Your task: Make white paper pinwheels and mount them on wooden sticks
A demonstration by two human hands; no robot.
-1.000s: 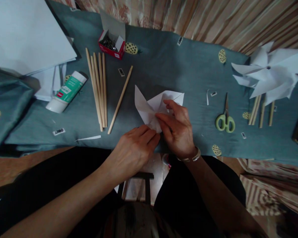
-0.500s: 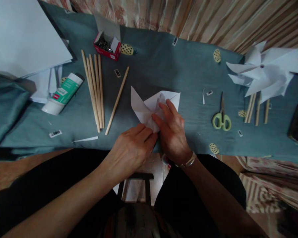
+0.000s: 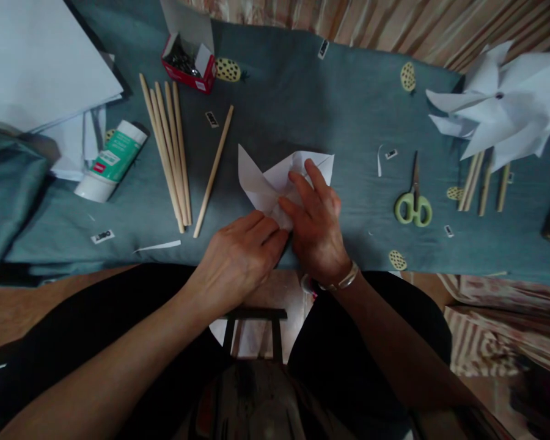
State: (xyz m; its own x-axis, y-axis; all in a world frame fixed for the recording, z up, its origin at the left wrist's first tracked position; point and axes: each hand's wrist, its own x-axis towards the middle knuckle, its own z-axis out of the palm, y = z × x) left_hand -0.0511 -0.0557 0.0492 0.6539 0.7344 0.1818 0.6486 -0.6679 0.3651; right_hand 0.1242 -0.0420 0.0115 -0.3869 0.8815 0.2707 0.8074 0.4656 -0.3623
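White paper, folded into pointed flaps, held at the near side of a cloth-covered desk

The folded paper [image 3: 278,178] lies near the front edge of the desk [image 3: 357,201], about midway along its visible length, between a single wooden stick and a pair of scissors. The left hand [image 3: 245,247] is closed on the near corner of the folded paper, its fingers curled and the thumb hidden from view. The right hand [image 3: 318,226], with a bracelet [image 3: 348,277] at the wrist, lies over the opposite side; its fingers are partly spread, with fingertips on the paper, and whether they pinch it cannot be told. One flap stands up at the left, its tip free of both hands.

Left of the work: the single wooden stick [image 3: 214,171], slanting; a row of five wooden sticks [image 3: 169,159]; a green-and-white tube [image 3: 112,160]; and a stack of white sheets [image 3: 41,61]. Beyond the sticks, an open red box [image 3: 190,64] contains small metallic items. Right of the work: the green-handled scissors [image 3: 414,195], blades pointing away from the person, and a white pinwheel [image 3: 497,104], below which several stick ends [image 3: 484,189] protrude. A narrow paper strip [image 3: 158,246] lies near the front edge, at left.
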